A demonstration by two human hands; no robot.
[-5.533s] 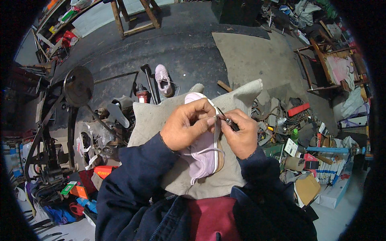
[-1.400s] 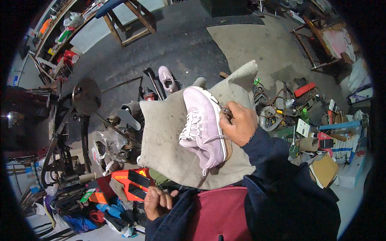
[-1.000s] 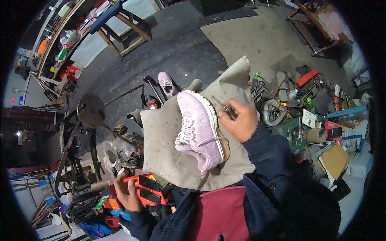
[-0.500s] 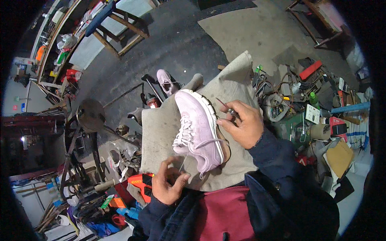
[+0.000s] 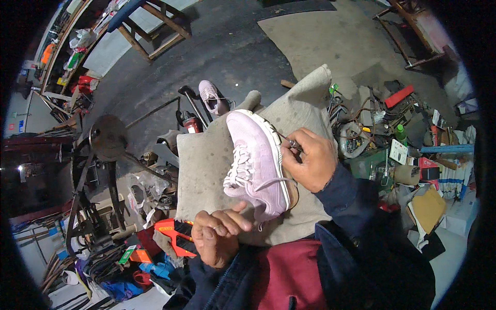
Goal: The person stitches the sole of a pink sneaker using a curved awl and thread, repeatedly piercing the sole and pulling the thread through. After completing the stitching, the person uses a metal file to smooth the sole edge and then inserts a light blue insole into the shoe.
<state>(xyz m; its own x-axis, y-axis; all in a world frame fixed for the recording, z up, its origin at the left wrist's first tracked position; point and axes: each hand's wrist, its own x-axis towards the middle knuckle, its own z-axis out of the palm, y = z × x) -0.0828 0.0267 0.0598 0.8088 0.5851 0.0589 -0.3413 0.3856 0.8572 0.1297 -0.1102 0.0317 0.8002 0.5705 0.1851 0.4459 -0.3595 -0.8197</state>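
Observation:
A pale pink laced sneaker (image 5: pixel 250 150) with a white sole lies lengthwise on a stained beige cloth (image 5: pixel 199 175) over my lap. My right hand (image 5: pixel 312 160), beside the sole, is closed on a slim metal tool (image 5: pixel 293 143) whose thin tip points at the sole's upper edge; I cannot tell if it touches. Below the shoe's heel, to the left, my left hand (image 5: pixel 217 235) has curled fingers, one partly raised toward the shoe; whatever it may hold is too small to make out.
The matching sneaker (image 5: pixel 212 95) sits on the dark floor ahead. An iron machine with a round plate (image 5: pixel 107 136) stands left, a wooden stool (image 5: pixel 150 26) ahead-left. Scattered tools and parts (image 5: pixel 387 129) crowd the right; a red-orange item (image 5: pixel 173 237) and other clutter lie lower left.
Since the oldest frame, my left hand has left the sole and moved down toward me. In the last half second its fingers curled differently and the tool's tip came nearer the sole edge.

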